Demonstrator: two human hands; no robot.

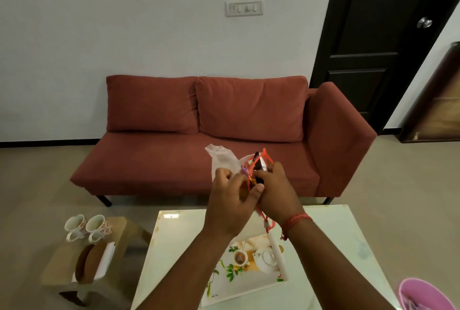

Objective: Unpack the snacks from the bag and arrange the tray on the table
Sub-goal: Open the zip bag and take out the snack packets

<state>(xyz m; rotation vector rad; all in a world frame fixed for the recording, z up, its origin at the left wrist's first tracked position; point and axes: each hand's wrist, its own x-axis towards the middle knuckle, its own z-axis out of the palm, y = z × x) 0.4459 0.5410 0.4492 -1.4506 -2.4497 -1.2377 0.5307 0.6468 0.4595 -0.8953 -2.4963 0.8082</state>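
Above the tray on the bench: left hand fingers clamped on the translucent bag; right hand fingers clamped on red-wrapped snacks. Snack contents hard to make out; tray partly hidden by forearms.

A glossy white counter carries a white tray printed with a teapot and leaves — a pink container sits at its near right corner.

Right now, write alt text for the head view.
Two hands, left hand and right hand, hold a thin plastic bag of snack packets above a printed tray on a pale table. A red sofa stands behind; two floral mugs sit left.
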